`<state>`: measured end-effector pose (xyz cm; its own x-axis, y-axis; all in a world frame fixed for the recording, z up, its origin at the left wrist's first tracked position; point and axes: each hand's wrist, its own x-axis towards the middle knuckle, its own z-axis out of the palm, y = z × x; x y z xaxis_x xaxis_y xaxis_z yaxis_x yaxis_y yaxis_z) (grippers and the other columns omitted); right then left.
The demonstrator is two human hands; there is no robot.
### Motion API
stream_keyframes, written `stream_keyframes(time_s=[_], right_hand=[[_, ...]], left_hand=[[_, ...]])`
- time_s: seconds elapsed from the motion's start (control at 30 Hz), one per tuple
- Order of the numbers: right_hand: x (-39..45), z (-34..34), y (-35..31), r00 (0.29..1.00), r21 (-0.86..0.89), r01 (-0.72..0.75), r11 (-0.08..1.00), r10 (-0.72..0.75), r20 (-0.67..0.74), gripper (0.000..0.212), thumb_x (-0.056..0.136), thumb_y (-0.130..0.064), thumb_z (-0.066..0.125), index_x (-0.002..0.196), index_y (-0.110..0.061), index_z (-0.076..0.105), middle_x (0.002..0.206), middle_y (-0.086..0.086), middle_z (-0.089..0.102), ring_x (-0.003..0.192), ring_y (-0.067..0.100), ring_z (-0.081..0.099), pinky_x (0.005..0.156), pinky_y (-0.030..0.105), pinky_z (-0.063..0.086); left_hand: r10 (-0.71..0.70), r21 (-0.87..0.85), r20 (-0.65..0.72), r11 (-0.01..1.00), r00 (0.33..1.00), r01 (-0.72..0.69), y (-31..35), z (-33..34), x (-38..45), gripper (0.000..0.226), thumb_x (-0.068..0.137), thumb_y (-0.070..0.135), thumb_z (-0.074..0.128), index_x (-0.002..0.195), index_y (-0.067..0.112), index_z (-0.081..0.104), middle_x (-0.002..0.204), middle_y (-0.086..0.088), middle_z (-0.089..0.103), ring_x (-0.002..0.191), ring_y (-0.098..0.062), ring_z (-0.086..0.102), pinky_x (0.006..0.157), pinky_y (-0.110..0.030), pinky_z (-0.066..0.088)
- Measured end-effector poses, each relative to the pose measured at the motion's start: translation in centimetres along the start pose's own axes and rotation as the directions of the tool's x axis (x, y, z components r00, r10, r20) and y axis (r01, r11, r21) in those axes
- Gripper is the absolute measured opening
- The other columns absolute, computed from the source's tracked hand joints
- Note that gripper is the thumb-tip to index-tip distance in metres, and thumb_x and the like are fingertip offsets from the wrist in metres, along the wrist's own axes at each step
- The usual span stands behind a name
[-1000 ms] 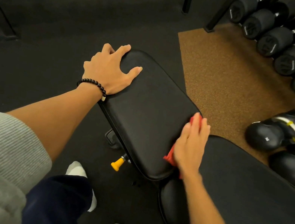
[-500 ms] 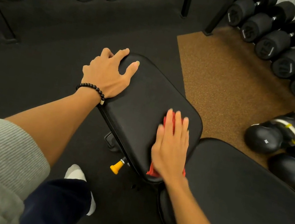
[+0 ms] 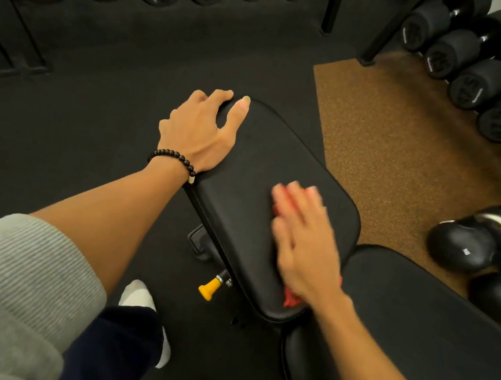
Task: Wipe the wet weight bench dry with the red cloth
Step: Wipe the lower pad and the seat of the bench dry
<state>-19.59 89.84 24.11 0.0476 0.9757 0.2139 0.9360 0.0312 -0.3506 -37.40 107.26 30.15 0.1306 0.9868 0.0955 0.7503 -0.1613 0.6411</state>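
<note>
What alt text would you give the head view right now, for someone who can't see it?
A right hand presses a red cloth flat on a black bench pad, blurred in motion, while the left hand rests on the pad's far corner. Dumbbells and kettlebells line the dark floor around the bench.

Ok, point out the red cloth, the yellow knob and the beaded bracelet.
red cloth [image 3: 291, 300], head view, corner showing below the right wrist.
yellow knob [image 3: 208, 289], head view, its yellow cap.
beaded bracelet [image 3: 174, 156], head view, beads across the left wrist.
</note>
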Motion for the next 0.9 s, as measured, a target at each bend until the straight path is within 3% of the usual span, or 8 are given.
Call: stream_keyframes(time_s=[0.1, 0.17, 0.33, 0.43, 0.53, 0.7, 0.77, 0.9], right_hand=[[6.4, 0.3, 0.6, 0.923, 0.004, -0.372, 0.928, 0.37, -0.103, 0.052, 0.105, -0.038, 0.024, 0.156, -0.027, 0.029, 0.161, 0.0, 0.03, 0.151, 0.028, 0.017, 0.12, 0.052, 0.022], [11.0, 1.1, -2.4, 0.882, 0.026, -0.45, 0.893, 0.449, -0.142, 0.052, 0.105, -0.035, 0.025, 0.155, -0.025, 0.028, 0.16, 0.002, 0.031, 0.149, 0.031, 0.02, 0.12, 0.052, 0.02], [10.1, 2.4, -9.7, 0.995, 0.001, -0.065, 0.998, 0.065, -0.078, 0.054, 0.104, -0.029, 0.034, 0.157, -0.021, 0.025, 0.164, 0.001, 0.022, 0.153, 0.026, 0.009, 0.122, 0.044, 0.017], [3.6, 0.8, -6.6, 0.962, 0.038, 0.267, 0.963, -0.269, 0.045, 0.049, 0.105, -0.029, 0.038, 0.154, -0.024, 0.035, 0.163, -0.004, 0.027, 0.154, 0.018, 0.011, 0.123, 0.038, 0.016], [4.2, 0.1, -1.4, 0.976, 0.026, 0.217, 0.976, -0.218, 0.001, 0.047, 0.106, -0.031, 0.038, 0.153, -0.027, 0.038, 0.161, -0.006, 0.032, 0.152, 0.019, 0.018, 0.122, 0.046, 0.023], [13.9, 1.7, -6.0, 0.914, 0.035, -0.369, 0.929, 0.369, -0.166, 0.054, 0.102, -0.031, 0.024, 0.154, -0.022, 0.032, 0.158, 0.0, 0.035, 0.148, 0.031, 0.023, 0.117, 0.053, 0.026], [15.2, 2.5, -9.8, 0.936, 0.003, -0.304, 0.953, 0.299, -0.186, 0.056, 0.098, -0.03, 0.021, 0.151, -0.019, 0.035, 0.154, 0.002, 0.039, 0.144, 0.032, 0.029, 0.113, 0.052, 0.031], [9.1, 2.6, -12.5, 0.991, -0.016, 0.12, 0.993, -0.12, -0.053, 0.052, 0.104, -0.03, 0.033, 0.155, -0.018, 0.032, 0.162, 0.001, 0.03, 0.152, 0.026, 0.016, 0.121, 0.044, 0.022]], left_hand=[[-0.005, -0.009, 0.004, 1.0, 1.0, 0.005, 0.2, -0.1, -0.1, 0.061, 0.091, 0.075, 0.023, 0.131, 0.041, 0.053, 0.114, 0.008, 0.057, 0.103, -0.022, 0.057, 0.09, -0.044, 0.04], [-0.017, -0.041, 0.0, 0.999, 1.0, 0.017, 0.3, -0.2, -0.2, 0.059, 0.09, 0.075, 0.024, 0.126, 0.041, 0.056, 0.109, 0.008, 0.057, 0.101, -0.022, 0.057, 0.086, -0.042, 0.039], [-0.045, -0.129, -0.024, 0.991, 0.999, 0.042, 0.0, -0.4, -0.3, 0.048, 0.092, 0.071, 0.028, 0.11, 0.042, 0.061, 0.099, 0.011, 0.058, 0.093, -0.016, 0.054, 0.081, -0.037, 0.037], [-0.053, -0.186, -0.016, 0.981, 0.998, 0.049, 0.1, -0.6, -0.4, 0.042, 0.094, 0.071, 0.026, 0.093, 0.043, 0.058, 0.091, 0.012, 0.056, 0.088, -0.014, 0.054, 0.08, -0.037, 0.038], [-0.081, -0.215, 0.045, 0.973, 0.996, 0.089, 0.3, -0.9, -0.5, 0.037, 0.093, 0.072, 0.024, 0.081, 0.048, 0.049, 0.092, 0.014, 0.055, 0.092, -0.017, 0.052, 0.082, -0.037, 0.034], [-0.134, -0.544, 0.352, 0.776, 0.926, 0.319, 0.4, -2.5, 0.7, 0.072, 0.079, 0.088, 0.027, 0.135, 0.05, 0.05, 0.126, 0.019, 0.059, 0.124, -0.013, 0.052, 0.112, -0.038, 0.033], [-0.084, -0.643, 0.469, 0.65, 0.879, 0.405, 0.3, -3.5, 1.3, 0.068, 0.087, 0.081, 0.026, 0.134, 0.044, 0.057, 0.116, 0.01, 0.069, 0.118, -0.015, 0.062, 0.105, -0.033, 0.045], [-0.038, -0.661, 0.581, 0.56, 0.813, 0.499, -1.2, -4.2, 2.5, 0.089, 0.085, 0.084, 0.02, 0.157, 0.032, 0.014, 0.159, -0.002, 0.032, 0.135, -0.021, 0.048, 0.116, -0.038, 0.032]])
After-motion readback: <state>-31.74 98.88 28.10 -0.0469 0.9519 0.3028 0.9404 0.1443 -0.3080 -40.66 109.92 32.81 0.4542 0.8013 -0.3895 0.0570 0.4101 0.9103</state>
